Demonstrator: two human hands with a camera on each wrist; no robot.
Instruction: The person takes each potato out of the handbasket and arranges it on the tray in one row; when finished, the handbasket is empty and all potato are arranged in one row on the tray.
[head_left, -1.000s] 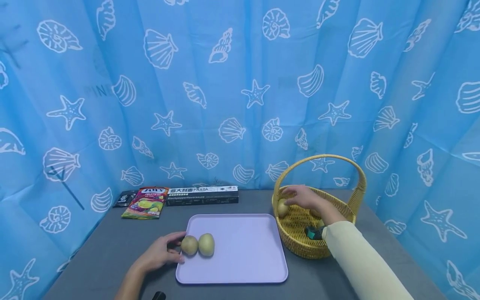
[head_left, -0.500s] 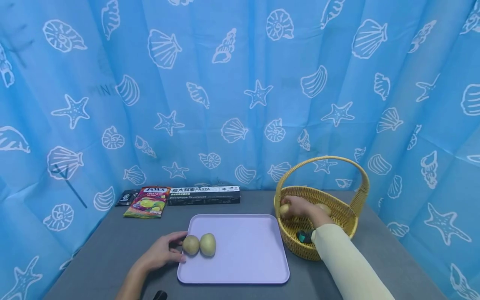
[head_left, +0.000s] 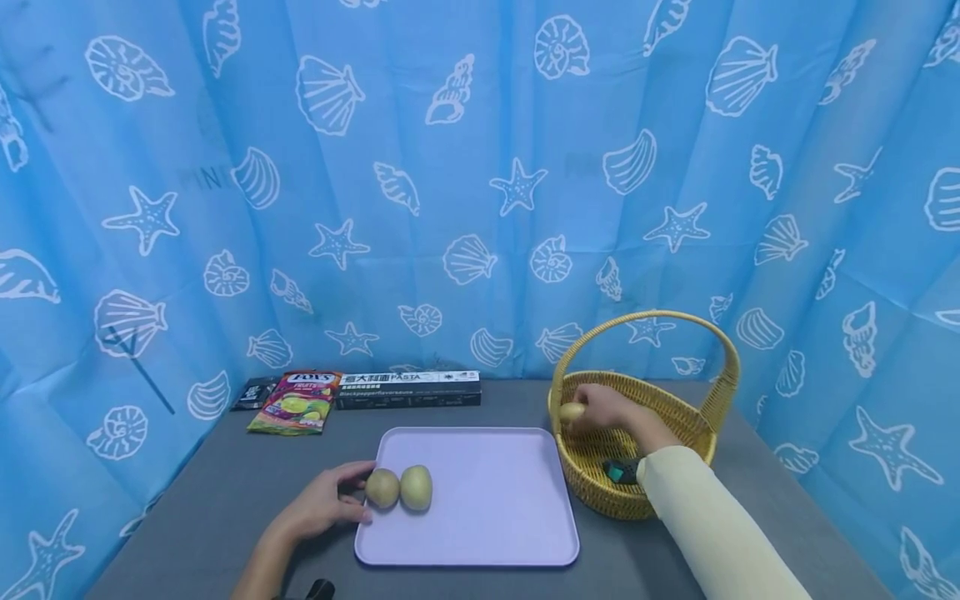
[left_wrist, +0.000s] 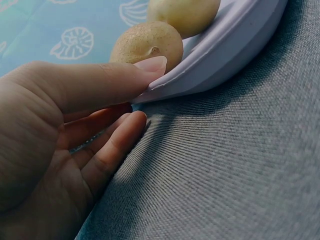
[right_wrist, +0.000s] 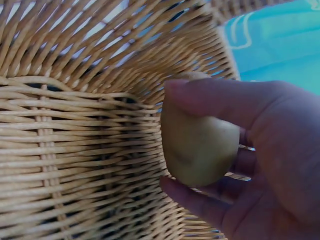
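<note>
The right hand (right_wrist: 284,150) grips a potato (right_wrist: 197,147) inside the basket (head_left: 600,498); whether it touches the side is unclear. Probably firm, light and slightly slick, the potato suits a hold round its middle. The left hand (head_left: 322,502), thumb and forefinger parted, rests against the tray (head_left: 491,500).

The head view looks forward and down over the grey cloth-covered surface (head_left: 247,483) towards the blue shell-printed curtain (head_left: 450,167). The left-wrist view faces the pale lilac rectangular tray (head_left: 495,500) close up; the right-wrist view looks closely at the inside of the golden woven basket (right_wrist: 50,150). The head view shares one with each.
</note>
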